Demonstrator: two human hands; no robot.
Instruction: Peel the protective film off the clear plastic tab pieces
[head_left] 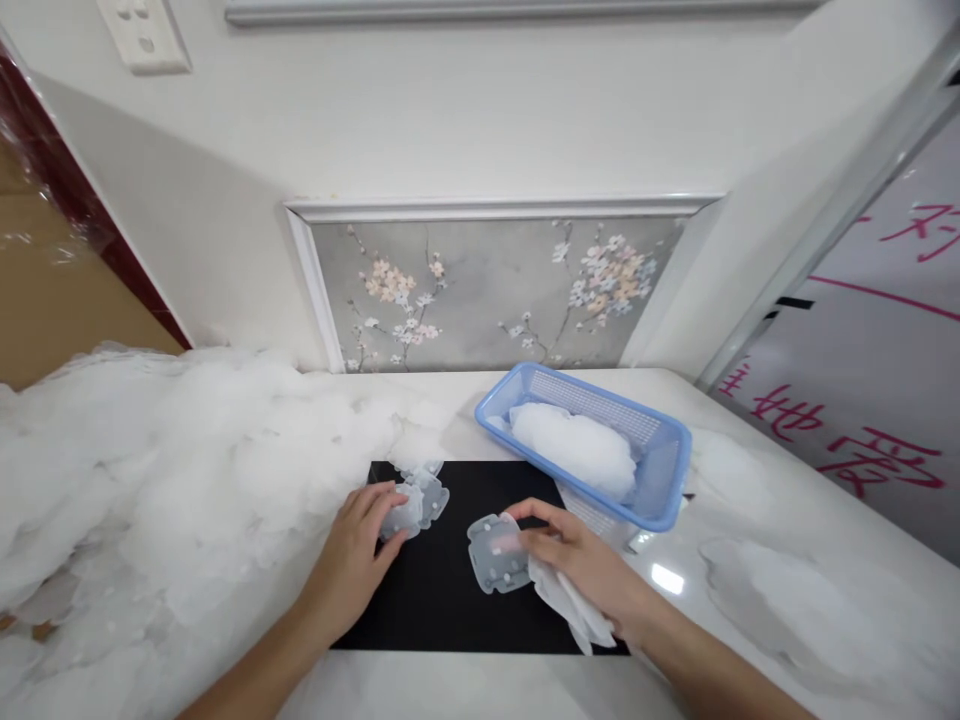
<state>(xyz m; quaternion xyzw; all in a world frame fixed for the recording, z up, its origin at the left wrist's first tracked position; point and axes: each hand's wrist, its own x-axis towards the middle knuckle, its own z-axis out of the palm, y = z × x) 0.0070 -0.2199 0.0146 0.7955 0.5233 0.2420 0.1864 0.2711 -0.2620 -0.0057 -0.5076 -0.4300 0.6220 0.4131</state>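
My left hand [364,540] is at the left part of a black mat [450,610], its thumb and fingers closed round a small translucent plastic piece [406,508]. More such pieces [433,500] lie against it, overlapping at the mat's upper left edge. Over the right side of the mat, my right hand [562,555] pinches a flat translucent plastic piece [491,565], squarish with rounded, notched edges and small raised dots. Under the same palm, the other fingers keep a bundle of whitish pieces [574,605], fanned out below the hand.
A large heap of whitish translucent pieces [187,470] covers the table's left side. Behind the mat, at the right, a blue plastic basket [667,480] holds a white pile [574,450]. A wall with a framed flower panel [487,290] stands behind; a whiteboard [885,340] rises at right.
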